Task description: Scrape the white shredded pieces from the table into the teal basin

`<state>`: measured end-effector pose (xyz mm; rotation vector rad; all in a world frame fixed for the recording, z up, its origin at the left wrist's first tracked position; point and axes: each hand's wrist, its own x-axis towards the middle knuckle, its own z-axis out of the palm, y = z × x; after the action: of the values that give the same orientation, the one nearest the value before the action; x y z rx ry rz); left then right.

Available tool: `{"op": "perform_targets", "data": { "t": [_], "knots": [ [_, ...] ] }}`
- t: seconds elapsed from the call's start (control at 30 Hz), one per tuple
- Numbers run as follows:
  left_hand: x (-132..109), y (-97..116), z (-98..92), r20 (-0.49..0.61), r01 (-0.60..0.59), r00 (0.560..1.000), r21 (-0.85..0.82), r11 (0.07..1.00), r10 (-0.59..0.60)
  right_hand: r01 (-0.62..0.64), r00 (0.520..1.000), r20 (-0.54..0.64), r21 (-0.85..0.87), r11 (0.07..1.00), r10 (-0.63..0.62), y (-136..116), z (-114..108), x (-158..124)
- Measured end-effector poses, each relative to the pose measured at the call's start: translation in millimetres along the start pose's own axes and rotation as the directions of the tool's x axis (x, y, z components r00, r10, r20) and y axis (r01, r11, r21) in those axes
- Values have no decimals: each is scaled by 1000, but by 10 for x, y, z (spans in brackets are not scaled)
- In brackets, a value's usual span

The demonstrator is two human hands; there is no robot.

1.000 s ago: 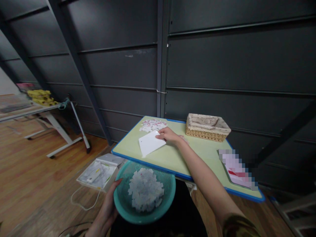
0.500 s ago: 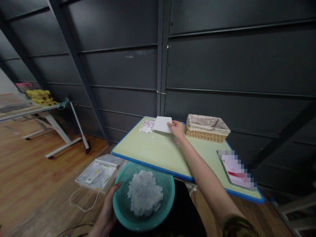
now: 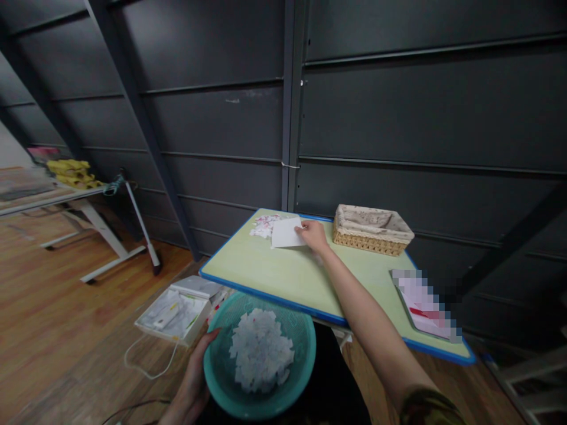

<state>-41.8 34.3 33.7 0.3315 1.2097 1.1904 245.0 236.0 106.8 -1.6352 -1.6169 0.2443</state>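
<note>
My right hand (image 3: 313, 235) reaches across the green table (image 3: 292, 277) and grips a white plastic scraper card (image 3: 286, 232) by its right edge. The card stands against a small heap of white and red paper scraps (image 3: 264, 225) at the table's far left corner. My left hand (image 3: 195, 378) holds the rim of a teal mesh bowl (image 3: 219, 366) below the table's near edge. The bowl is filled with white paper scraps (image 3: 260, 350).
A lined wicker basket (image 3: 372, 228) stands at the table's far edge, right of my hand. A blurred-out flat item (image 3: 424, 304) lies on the right of the table. A white box with a cable (image 3: 177, 308) sits on the wooden floor. Another table (image 3: 66, 195) stands far left.
My right hand carried the card from mid-table to the far edge behind the scraps, then lowered it onto the table beside the heap. The bowl stayed in place.
</note>
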Motion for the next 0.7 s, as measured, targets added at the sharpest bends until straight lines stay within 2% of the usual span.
{"op": "perform_targets", "data": {
  "t": [0.1,0.23,0.33,0.7],
  "knots": [
    [-17,10,9,-4,0,1000,-4,1000,0,0,1000,13,48,999,-1,39,20,23],
    [1,3,-11,-1,-5,1000,-3,1000,5,-26,994,-107,80,996,35,93,70,49],
    [55,-32,-59,29,-28,999,13,1000,27,-24,986,-164,16,1000,26,91,102,32],
    [16,-22,-27,34,9,999,-25,1000,-8,129,988,-55,-184,974,-141,13,256,-89]
  ]
}}
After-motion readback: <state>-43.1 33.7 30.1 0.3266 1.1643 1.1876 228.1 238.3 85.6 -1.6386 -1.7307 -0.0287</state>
